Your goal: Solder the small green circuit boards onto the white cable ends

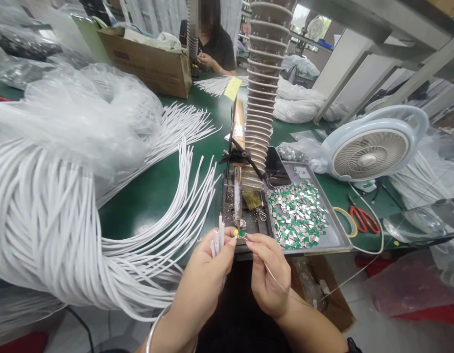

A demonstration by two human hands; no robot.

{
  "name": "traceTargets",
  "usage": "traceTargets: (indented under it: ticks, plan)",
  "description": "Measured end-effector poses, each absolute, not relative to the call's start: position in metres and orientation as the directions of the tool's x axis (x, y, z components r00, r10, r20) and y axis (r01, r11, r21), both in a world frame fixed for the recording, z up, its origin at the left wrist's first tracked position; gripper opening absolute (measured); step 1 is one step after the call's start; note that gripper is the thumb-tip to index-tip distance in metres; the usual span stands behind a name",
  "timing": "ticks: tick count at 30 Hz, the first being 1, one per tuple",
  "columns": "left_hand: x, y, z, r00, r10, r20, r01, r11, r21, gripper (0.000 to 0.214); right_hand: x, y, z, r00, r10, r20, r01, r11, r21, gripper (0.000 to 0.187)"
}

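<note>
My left hand (208, 264) grips several white cable ends (217, 238), which stick up past its fingers. My right hand (267, 274) pinches a tiny green circuit board (242, 234) between finger and thumb, just beside my left fingertip. A thin white wire (285, 289) runs down from my right hand. A great bundle of white cables (46, 220) curves across the bench to the left of my hands. Just ahead of them, a metal tray (340, 240) holds a heap of small green-and-silver boards (298, 215).
A dark metal fixture (234, 206) and a ribbed white column (261, 93) stand ahead of my hands. A white fan (370, 157), red scissors (364, 219), a phone (277, 166) and a cardboard box (146, 63) share the green bench (156, 191). A co-worker (215, 49) works beyond.
</note>
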State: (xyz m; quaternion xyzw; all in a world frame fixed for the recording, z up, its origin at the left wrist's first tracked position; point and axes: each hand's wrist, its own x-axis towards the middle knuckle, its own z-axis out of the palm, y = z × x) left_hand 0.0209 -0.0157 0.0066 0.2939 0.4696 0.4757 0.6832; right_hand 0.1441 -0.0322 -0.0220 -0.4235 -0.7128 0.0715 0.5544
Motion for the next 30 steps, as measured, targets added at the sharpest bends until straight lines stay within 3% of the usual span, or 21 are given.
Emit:
traceTargets:
  ticks: [8,30]
  plan:
    - [0.0214,-0.0135,0.0042,0.103,0.925,-0.367,-0.379,0.378,0.845,0.014,0.1419,-0.0263,-0.0170,-0.020,0.617,0.787,0.549,0.665,-0.507,0.031]
    - [0.0232,-0.0117,0.0087,0.084,0.934,-0.346,-0.374,0.352,0.858,0.011,0.1395,-0.0241,-0.0162,-0.027,0.608,0.794,0.544,0.675,-0.498,0.032]
